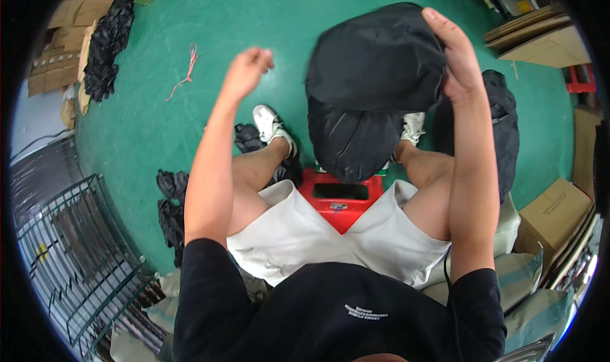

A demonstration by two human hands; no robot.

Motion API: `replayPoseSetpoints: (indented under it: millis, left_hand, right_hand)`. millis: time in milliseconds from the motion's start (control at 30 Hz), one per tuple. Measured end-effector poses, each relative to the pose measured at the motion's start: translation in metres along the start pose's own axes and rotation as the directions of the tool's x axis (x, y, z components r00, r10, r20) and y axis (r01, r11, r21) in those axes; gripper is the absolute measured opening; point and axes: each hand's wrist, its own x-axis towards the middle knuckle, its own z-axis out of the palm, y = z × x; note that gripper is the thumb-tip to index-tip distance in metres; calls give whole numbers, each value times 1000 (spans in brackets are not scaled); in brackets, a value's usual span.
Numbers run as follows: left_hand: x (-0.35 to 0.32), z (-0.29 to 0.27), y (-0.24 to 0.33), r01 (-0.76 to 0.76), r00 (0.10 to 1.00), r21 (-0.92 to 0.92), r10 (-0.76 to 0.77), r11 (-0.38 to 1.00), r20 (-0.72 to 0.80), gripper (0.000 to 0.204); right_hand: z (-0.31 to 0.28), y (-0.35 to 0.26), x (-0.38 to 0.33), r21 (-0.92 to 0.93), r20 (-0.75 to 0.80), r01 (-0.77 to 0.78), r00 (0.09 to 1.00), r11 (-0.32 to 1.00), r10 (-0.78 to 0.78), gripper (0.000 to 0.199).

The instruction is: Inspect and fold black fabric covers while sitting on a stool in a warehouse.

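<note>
My right hand [460, 63] grips the right edge of a rounded black fabric piece [381, 57], thumb along its upper rim. The fabric hangs over the floor in front of my knees, smooth on top and slightly puffed. Beneath it, more black fabric [356, 143] droops toward a red plastic stool [343, 212] between my legs; I cannot tell whether the two parts are joined. My left hand [249, 73] is raised in the air, apart from the fabric, with its fingers curled in and nothing visible in them.
Black fabric bundles lie by my left leg [171, 203], right of my right leg [502, 127] and at the far left [105, 50]. A pink string [190, 66] lies on the green floor. A wire rack [76, 247] stands left; cardboard boxes [553, 212] and filled sacks [534, 314] are at right.
</note>
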Motion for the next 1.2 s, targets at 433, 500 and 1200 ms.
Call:
replayPoseSetpoints:
  millis: [433,500,1200]
  left_hand:
    - [-187,92,-95,-583,687,811,-566,-56,455,87]
    - [-199,36,-33,-371,579,838,-605,401,546,82]
    - [-33,32,135,165,827,-857,405,489,390,33]
  right_hand:
    - [-6,4,2,30,-28,-45,999,999,46,18]
    - [-5,-2,-1,14,-26,-12,1000,1000,12,18]
    - [23,-3,-20,-235,412,-275,841,932,351,34]
